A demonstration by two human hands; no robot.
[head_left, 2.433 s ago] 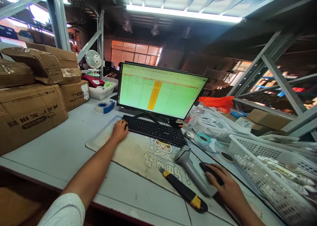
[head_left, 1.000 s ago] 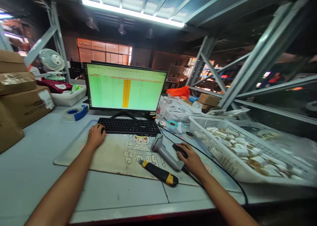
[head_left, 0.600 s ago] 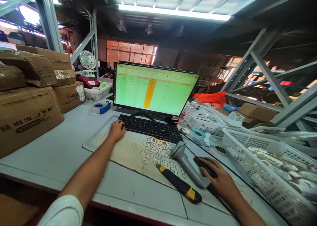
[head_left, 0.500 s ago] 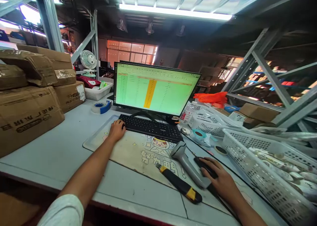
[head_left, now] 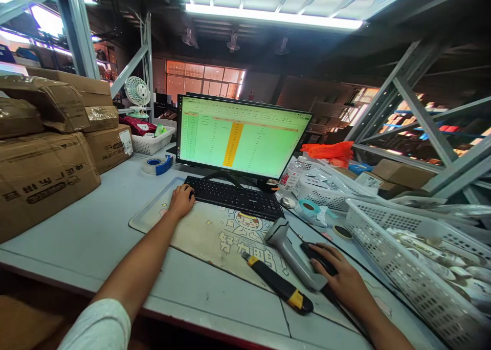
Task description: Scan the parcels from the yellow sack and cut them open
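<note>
We rest our left hand (head_left: 181, 201), grip unclenched, at the left end of the black keyboard (head_left: 238, 198), our right hand (head_left: 341, 272) wrapping its grip over the black mouse (head_left: 319, 258), on the printed mat (head_left: 199, 230), just beside the grey scanner (head_left: 294, 258).

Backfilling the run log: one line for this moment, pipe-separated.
left hand: at left end of keyboard | right hand: on mouse | scanner: on desk mat | utility knife: beside scanner | monitor: showing spreadsheet

The mat (head_left: 203, 230) allows passage toward the mouse (head_left: 316, 255) until cutter (head_left: 278, 283) and scanner (head_left: 296, 260) obstruct.
</note>
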